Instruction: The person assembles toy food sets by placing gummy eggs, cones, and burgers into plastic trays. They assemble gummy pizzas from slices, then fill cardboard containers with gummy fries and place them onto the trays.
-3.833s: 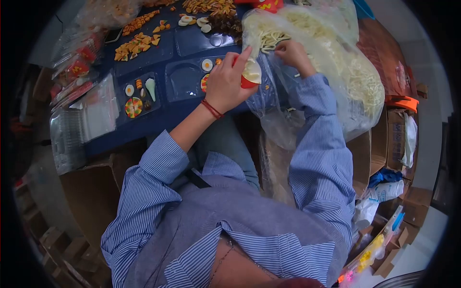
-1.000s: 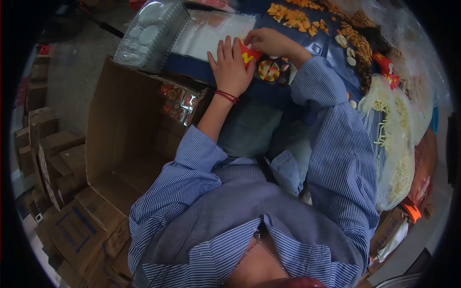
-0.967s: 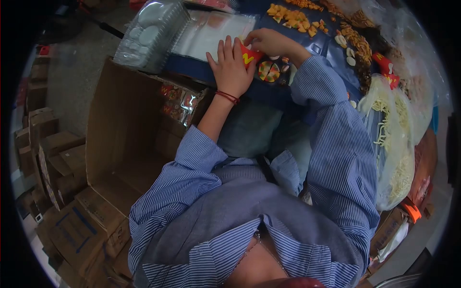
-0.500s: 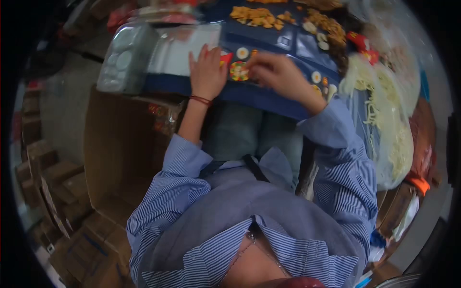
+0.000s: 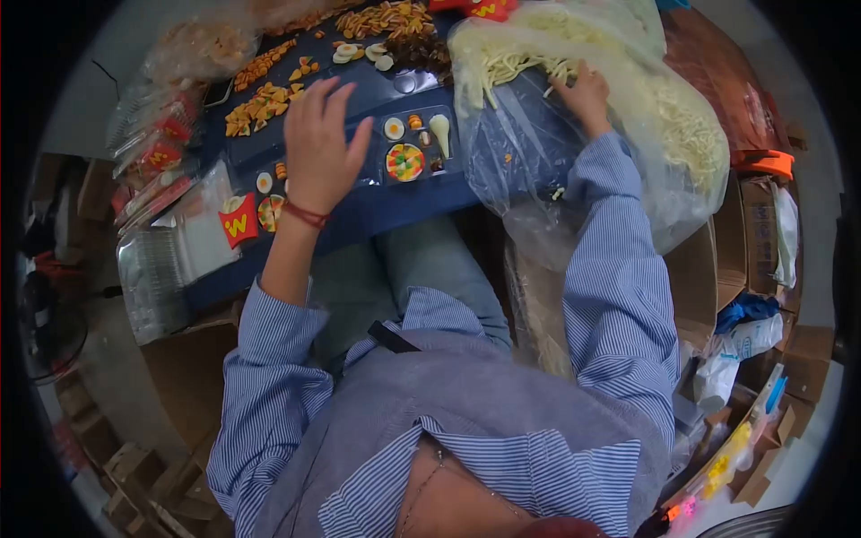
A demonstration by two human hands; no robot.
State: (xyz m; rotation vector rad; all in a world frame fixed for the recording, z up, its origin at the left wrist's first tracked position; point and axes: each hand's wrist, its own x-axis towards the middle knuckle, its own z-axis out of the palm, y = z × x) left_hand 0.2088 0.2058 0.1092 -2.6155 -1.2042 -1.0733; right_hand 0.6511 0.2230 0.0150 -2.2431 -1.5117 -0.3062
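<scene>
My left hand (image 5: 323, 148) hovers over the blue table with fingers spread, holding nothing. Partly behind its wrist are a miniature pizza (image 5: 271, 213), a small fried egg (image 5: 264, 183) and a red fries carton (image 5: 238, 222). To its right, a clear tray (image 5: 459, 143) holds another miniature pizza (image 5: 405, 162), a fried egg (image 5: 394, 128), a small burger and a whitish cone-shaped piece (image 5: 439, 134). My right hand (image 5: 587, 100) reaches to the pale noodle-like strips (image 5: 511, 67) in a large clear plastic bag (image 5: 502, 170). Its thumb and forefinger look apart at the strips.
Orange-yellow pieces (image 5: 260, 112), striped pieces (image 5: 386, 18), egg slices (image 5: 350, 52) and dark brown pieces (image 5: 421, 56) lie in piles at the back. Stacked clear packaging (image 5: 152, 278) stands at the left edge. Cardboard boxes (image 5: 691, 282) surround the table.
The view has swung to the right. My right hand has left the miniature pieces and moved to the bag of pale strips. My left hand has come off the fries carton and lifted.
</scene>
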